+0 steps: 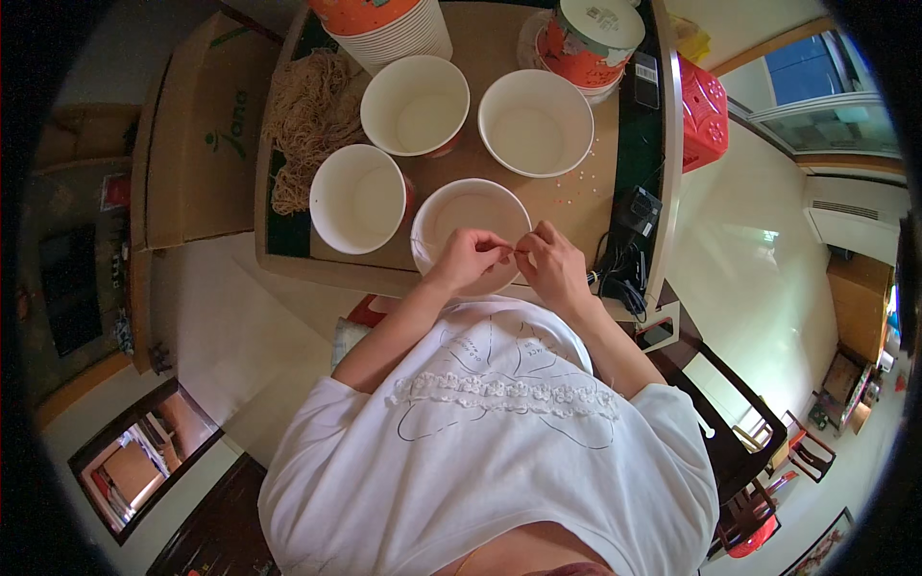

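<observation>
My left hand (471,257) and my right hand (557,266) meet over the nearest paper tub (471,197), both closed in a fingertip pinch. Whatever lies between the fingertips is too small to make out. That tub is open, with a pale inside, and the hands hide part of its near rim. Three more open paper tubs stand around it: one to the left (357,197), one behind it (418,106) and one at the back right (536,123). A tangled heap of tan string (312,110) lies at the tabletop's left side.
A tall stack of orange-printed paper tubs (389,34) rises at the back. An upturned orange tub (591,43) is at the back right. Small bits (574,182) dot the brown board. Black adapters and cables (629,245) line the right edge, beyond which sits a red plastic stool (703,113).
</observation>
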Demonstrator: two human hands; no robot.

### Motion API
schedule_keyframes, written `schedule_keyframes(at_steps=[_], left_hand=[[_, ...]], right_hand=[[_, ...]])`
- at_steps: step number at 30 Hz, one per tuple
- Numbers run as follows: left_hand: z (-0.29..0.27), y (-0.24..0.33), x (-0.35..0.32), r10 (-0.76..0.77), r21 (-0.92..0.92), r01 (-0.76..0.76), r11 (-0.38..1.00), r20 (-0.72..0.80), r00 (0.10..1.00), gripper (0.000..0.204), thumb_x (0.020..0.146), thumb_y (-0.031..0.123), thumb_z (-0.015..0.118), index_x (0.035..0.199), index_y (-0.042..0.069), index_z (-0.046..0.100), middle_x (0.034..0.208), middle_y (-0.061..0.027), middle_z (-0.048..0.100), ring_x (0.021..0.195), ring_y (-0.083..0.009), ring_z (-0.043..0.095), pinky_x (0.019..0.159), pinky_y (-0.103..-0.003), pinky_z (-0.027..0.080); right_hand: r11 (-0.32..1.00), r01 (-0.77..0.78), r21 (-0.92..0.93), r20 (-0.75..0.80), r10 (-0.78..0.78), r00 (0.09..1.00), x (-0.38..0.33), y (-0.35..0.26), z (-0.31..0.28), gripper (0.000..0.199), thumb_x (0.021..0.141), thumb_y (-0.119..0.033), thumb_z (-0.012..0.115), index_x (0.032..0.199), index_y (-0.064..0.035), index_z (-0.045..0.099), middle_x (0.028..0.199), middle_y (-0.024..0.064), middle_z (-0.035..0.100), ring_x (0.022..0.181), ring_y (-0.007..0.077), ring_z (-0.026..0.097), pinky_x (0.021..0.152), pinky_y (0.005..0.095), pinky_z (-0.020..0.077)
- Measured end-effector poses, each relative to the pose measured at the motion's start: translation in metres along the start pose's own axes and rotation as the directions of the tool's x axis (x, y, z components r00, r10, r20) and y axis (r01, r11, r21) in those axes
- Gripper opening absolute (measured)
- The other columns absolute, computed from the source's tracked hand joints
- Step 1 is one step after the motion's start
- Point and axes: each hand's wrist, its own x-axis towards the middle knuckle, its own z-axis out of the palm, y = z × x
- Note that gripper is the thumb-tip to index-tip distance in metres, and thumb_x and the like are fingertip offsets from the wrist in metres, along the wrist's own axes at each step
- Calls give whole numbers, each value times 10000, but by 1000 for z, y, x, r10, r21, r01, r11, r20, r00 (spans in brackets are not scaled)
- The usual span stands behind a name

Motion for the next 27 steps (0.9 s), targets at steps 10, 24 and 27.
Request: schedule_keyframes(at_steps=[10, 24, 27], left_hand=[[-9, 16, -12, -118, -162, 114, 980, -11, 993, 216, 928, 198, 516, 949, 40, 662, 766, 1, 645, 562, -40, 504, 481, -181, 386], [-11, 5, -9, 18, -54, -22, 998, -79, 997, 123, 895, 145, 564, 917, 59, 649, 799, 6, 657, 601, -31, 524, 504, -175, 408], [-9, 6, -9, 74, -10, -75, 997, -122, 990, 130, 903, 157, 553, 894, 63, 643, 792, 6, 656, 604, -34, 528, 503, -180, 412]], right_hand=[[991, 30, 133, -31, -26, 999, 8, -4, 1, 72, 781, -114, 621, 839, -79, 597, 809, 86, 596, 714, 288, 606, 615, 369, 493], [986, 29, 162, -37, -23, 999, 7, -5, 3, 72, 793, -134, 616, 838, -82, 595, 815, 84, 609, 728, 281, 613, 620, 370, 495], [986, 15, 165, -14, -13, 1000, 6, -4, 3, 83, 796, -147, 612, 850, -88, 587, 823, 80, 607, 763, 280, 605, 639, 378, 492]])
